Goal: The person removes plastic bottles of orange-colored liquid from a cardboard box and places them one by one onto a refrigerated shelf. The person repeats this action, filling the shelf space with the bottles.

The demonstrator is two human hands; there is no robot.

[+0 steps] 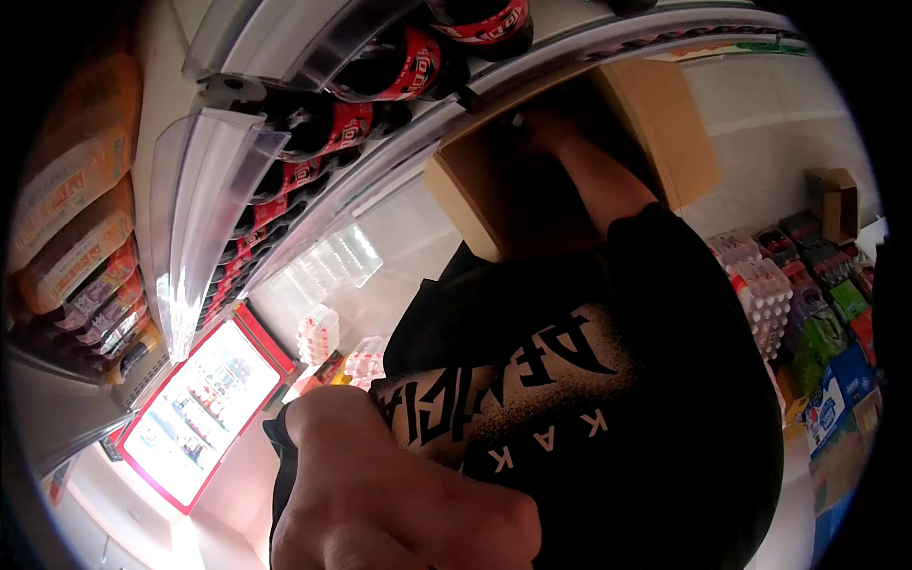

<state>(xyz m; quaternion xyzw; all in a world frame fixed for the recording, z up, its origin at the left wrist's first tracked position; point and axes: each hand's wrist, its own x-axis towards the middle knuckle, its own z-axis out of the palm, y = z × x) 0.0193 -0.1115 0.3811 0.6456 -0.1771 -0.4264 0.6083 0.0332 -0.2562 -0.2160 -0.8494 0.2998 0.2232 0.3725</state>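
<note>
My right hand (545,132) reaches into an open cardboard box (463,206), dark inside. A small pale thing shows by its fingertips; the shadow hides whether they grip it. Very close to the camera at the bottom, my left hand (413,491) is bent in front of my black printed T-shirt (684,399). Its fingers are mostly hidden, so their grip cannot be made out. Left of the box, dark cola bottles with red labels (349,128) stand in a row behind a clear plastic shelf front (214,192).
Orange-labelled bottles (78,242) line another shelf at the far left. A lit, red-framed drinks cooler (203,413) stands lower left. Shrink-wrapped bottle packs (762,299), a small open carton (833,203) and a blue-and-white carton (830,406) are stacked at the right.
</note>
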